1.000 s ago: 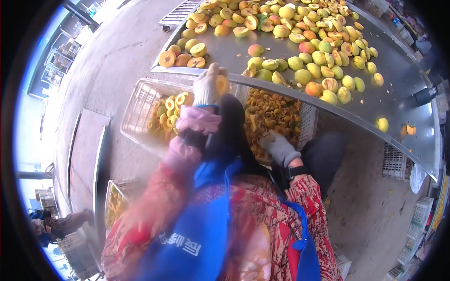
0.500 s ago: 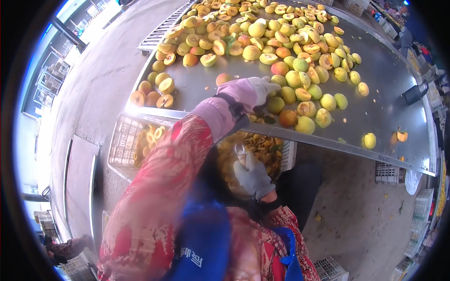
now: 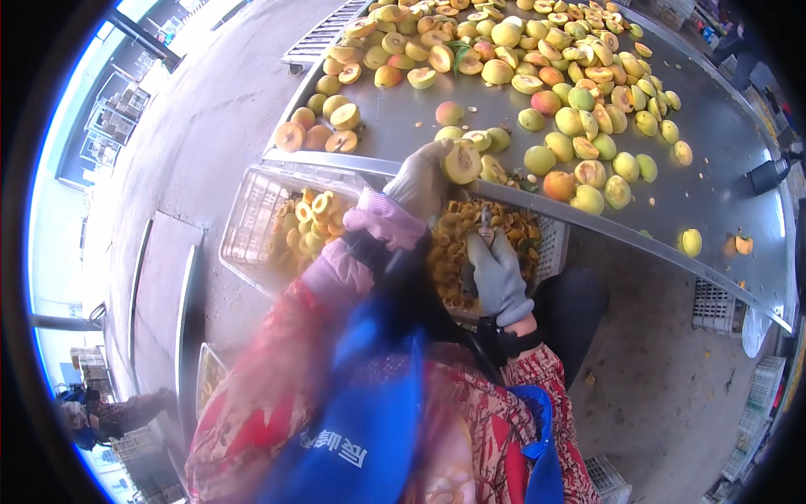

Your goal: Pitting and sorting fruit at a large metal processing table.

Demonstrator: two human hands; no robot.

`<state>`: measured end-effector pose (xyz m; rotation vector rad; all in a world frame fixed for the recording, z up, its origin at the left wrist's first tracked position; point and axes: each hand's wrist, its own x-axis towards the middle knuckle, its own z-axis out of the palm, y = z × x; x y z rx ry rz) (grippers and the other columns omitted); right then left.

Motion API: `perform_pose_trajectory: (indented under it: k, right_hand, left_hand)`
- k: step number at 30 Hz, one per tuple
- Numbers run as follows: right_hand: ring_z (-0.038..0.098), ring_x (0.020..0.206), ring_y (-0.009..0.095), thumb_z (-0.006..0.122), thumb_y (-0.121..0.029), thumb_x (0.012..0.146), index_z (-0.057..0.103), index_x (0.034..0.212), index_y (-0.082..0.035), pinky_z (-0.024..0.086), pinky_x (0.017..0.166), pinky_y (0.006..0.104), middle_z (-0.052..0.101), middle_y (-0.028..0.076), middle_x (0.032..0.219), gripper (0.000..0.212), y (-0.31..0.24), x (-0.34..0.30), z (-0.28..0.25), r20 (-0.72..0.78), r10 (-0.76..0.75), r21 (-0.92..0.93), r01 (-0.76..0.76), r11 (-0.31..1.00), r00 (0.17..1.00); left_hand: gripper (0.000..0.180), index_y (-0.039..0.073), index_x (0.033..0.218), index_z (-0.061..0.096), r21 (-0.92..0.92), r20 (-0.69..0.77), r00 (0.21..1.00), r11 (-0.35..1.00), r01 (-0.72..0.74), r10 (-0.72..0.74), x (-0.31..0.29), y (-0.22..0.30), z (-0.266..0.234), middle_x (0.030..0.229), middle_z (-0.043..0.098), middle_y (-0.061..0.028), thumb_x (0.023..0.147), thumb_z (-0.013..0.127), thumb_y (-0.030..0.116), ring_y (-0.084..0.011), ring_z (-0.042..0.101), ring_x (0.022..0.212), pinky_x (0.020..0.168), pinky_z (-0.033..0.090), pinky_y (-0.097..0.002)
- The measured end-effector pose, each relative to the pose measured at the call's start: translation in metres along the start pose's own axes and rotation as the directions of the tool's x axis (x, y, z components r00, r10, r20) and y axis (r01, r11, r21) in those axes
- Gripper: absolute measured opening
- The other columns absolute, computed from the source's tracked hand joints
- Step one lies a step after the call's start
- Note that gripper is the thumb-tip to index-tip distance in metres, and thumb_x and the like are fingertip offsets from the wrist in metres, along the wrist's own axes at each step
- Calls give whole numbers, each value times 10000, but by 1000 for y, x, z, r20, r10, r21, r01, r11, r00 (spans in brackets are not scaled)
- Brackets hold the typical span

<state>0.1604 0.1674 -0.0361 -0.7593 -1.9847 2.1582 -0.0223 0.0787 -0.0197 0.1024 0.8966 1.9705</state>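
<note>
My left hand (image 3: 422, 181), in a whitish glove, is closed around a halved yellow peach (image 3: 462, 161) at the metal table's near edge. The peach's cut face is turned toward me. Lower and to the right, my gloved right hand (image 3: 501, 273) grips a small metal pitting tool (image 3: 485, 220), its tip pointing up; the tool's exact shape is unclear. Beneath that hand sits a crate (image 3: 550, 248) of brownish-orange fruit scraps (image 3: 453, 244). Several peach halves (image 3: 491, 141) lie on the table just beyond my left hand.
Peaches, many halved, (image 3: 537, 59) cover the far part of the metal table (image 3: 395, 126). A white crate (image 3: 252, 223) of hollowed peach pieces (image 3: 315, 214) stands at the left. A dark cylindrical object (image 3: 766, 176) is at the table's right edge. Another person (image 3: 739, 50) is far right.
My left hand has drawn back from the peaches to the table's near edge, now with a peach half in it. My right hand still holds the tool. The view has shifted slightly.
</note>
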Motion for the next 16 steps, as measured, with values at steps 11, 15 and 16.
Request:
perform_pose_trajectory:
  k: [11, 15, 16]
  right_hand:
    - [611, 715, 350, 572, -237, 901, 504, 975, -49, 460, 628, 403, 613, 181, 780, 213, 13, -19, 22, -110, -362, -369, 300, 880, 926]
    - [613, 702, 272, 561, -262, 916, 506, 1006, -113, 461, 627, 357, 638, 104, 834, 183, 99, 12, 8, -181, -374, -264, 321, 909, 910]
    - [614, 711, 248, 557, -265, 919, 500, 1021, -134, 462, 643, 348, 639, 87, 849, 176, 101, 15, 12, -161, -418, -326, 351, 878, 894]
  left_hand:
    - [303, 25, 1137, 506, 485, -119, 888, 806, -339, 445, -42, -138, -63, 957, 579, -87, 939, 466, 251, -181, 569, 837, 786, 472, -311]
    - [332, 53, 1162, 480, 635, -41, 890, 699, -328, 455, -50, -128, -1, 1014, 561, -63, 894, 563, 230, -142, 531, 907, 807, 444, -280]
    - [370, 66, 1190, 460, 706, 90, 833, 555, -440, 546, -38, -145, -34, 1040, 556, -70, 881, 584, 228, -143, 526, 924, 825, 440, -280]
